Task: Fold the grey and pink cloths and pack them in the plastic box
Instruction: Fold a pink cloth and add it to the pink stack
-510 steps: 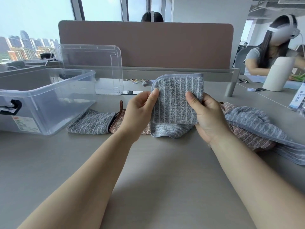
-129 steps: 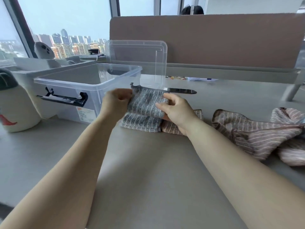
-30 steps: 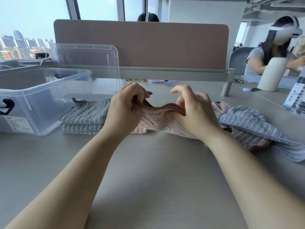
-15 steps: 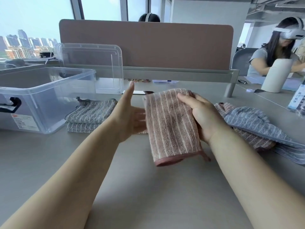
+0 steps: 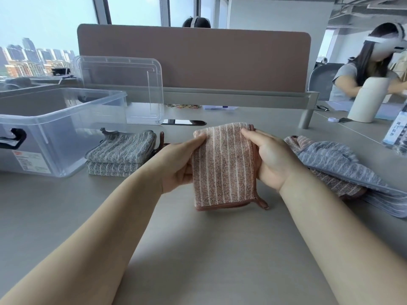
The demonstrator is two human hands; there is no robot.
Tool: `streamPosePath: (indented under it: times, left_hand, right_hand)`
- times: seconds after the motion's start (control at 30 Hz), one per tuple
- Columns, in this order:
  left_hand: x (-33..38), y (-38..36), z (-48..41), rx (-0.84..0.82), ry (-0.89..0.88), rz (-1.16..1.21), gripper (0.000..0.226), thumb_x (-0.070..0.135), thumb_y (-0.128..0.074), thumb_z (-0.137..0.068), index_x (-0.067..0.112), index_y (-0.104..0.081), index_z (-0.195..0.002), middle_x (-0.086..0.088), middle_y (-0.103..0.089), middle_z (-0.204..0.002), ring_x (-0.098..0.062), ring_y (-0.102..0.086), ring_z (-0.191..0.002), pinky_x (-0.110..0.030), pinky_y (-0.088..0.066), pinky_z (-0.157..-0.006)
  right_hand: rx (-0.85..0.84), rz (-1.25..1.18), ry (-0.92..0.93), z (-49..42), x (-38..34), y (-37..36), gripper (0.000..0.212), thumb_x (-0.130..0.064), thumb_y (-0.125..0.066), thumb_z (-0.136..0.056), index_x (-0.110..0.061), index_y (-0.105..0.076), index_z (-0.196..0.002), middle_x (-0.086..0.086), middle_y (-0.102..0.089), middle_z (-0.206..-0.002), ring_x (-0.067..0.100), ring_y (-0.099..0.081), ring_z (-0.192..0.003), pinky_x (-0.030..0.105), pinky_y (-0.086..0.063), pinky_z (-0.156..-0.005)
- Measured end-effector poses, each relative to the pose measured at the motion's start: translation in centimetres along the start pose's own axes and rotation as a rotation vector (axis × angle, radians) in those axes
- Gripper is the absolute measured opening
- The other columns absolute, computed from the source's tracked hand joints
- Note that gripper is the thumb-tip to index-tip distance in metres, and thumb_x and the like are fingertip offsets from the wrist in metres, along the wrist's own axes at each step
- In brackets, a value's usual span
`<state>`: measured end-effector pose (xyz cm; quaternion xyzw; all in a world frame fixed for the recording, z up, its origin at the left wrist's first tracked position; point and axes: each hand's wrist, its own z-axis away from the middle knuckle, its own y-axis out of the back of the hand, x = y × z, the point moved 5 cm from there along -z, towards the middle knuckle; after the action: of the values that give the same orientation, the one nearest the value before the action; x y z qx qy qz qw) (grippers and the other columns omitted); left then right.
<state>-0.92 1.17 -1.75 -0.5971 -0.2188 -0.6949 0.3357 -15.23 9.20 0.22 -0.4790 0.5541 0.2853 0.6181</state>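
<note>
My bare forearms reach forward, wrists about level. My left hand (image 5: pixel 178 165) pinches the left edge of the pink cloth (image 5: pixel 222 170), thumb on the near face, fingers behind. My right hand (image 5: pixel 273 160) grips the right edge likewise, thumb near the top.

Pink cloth (image 5: pixel 222 168), folded to a narrow striped rectangle, is held upright between both hands over the surface (image 5: pixel 198 249). Left hand (image 5: pixel 178 164) grips the left edge, thumb on the front near the top corner. Right hand (image 5: pixel 271 159) grips the right edge the same way. A loop tab sticks out at the cloth's lower right corner. Two folded grey cloths (image 5: pixel 121 153) lie stacked to the left, just beside the clear plastic box (image 5: pixel 66 146), which is open. Its lid (image 5: pixel 123 84) stands upright behind. A loose pile (image 5: pixel 334 159) of grey and pink cloths lies near the right hand.
</note>
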Motion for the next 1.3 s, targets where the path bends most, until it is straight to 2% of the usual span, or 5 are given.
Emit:
streamPosePath:
  times: [0.23, 0.67, 1.03, 1.17, 1.3]
  left_hand:
    - [-0.6, -0.1, 0.3, -0.057, 0.078, -0.058, 0.045, 0.057, -0.05, -0.088, 0.015, -0.067, -0.094, -0.003, -0.071, -0.077, -0.014, -0.066, -0.062, -0.028, -0.056, -0.065]
    - [1.9, 0.5, 0.6, -0.056, -0.378, 0.106, 0.02, 0.015, -0.048, -0.097, 0.012, -0.061, -0.112, -0.004, -0.067, -0.086, -0.01, -0.065, -0.067, -0.022, -0.056, -0.061]
    - [2.4, 0.8, 1.2, -0.149, -0.504, 0.018, 0.048, -0.01, -0.027, -0.096, 0.019, -0.058, -0.073, -0.002, -0.057, -0.069, -0.012, -0.049, -0.058, -0.018, -0.044, -0.052]
    - [1.7, 0.8, 0.6, -0.116, -0.367, 0.09, 0.025, 0.025, -0.038, -0.102, 0.025, -0.049, -0.124, -0.007, -0.061, -0.082, -0.015, -0.055, -0.069, -0.029, -0.05, -0.067]
    - [0.0, -0.5, 0.7, -0.223, -0.085, -0.078, 0.071, 0.071, -0.037, -0.073, 0.016, -0.065, -0.106, -0.003, -0.071, -0.085, -0.018, -0.066, -0.079, -0.035, -0.055, -0.076]
  right_hand:
    - [-0.011, -0.047, 0.042, 0.0, -0.3, 0.1, 0.024, -0.017, -0.05, -0.096, -0.013, -0.064, -0.115, 0.006, -0.073, -0.103, 0.019, -0.07, -0.094, 0.033, -0.056, -0.078]
    - [-0.051, 0.171, 0.168, 0.0, -0.4, 1.0, 0.02, -0.011, -0.051, -0.095, -0.021, -0.069, -0.097, -0.005, -0.071, -0.079, 0.009, -0.065, -0.069, 0.023, -0.053, -0.062]
    - [-0.152, 0.187, 0.24, 0.6, -1.1, 0.7, 0.06, 0.016, -0.033, -0.085, -0.019, -0.07, -0.054, -0.002, -0.067, -0.063, 0.012, -0.061, -0.06, 0.021, -0.049, -0.055]
    - [-0.074, 0.203, 0.273, 0.2, -1.0, 1.1, 0.059, 0.016, -0.033, -0.084, -0.019, -0.069, -0.054, -0.003, -0.067, -0.064, 0.012, -0.059, -0.059, 0.019, -0.047, -0.052]
    - [0.007, 0.256, 0.348, -0.1, -1.1, 1.8, 0.056, 0.013, -0.035, -0.085, -0.022, -0.071, -0.058, -0.002, -0.069, -0.069, 0.016, -0.061, -0.068, 0.026, -0.049, -0.064]
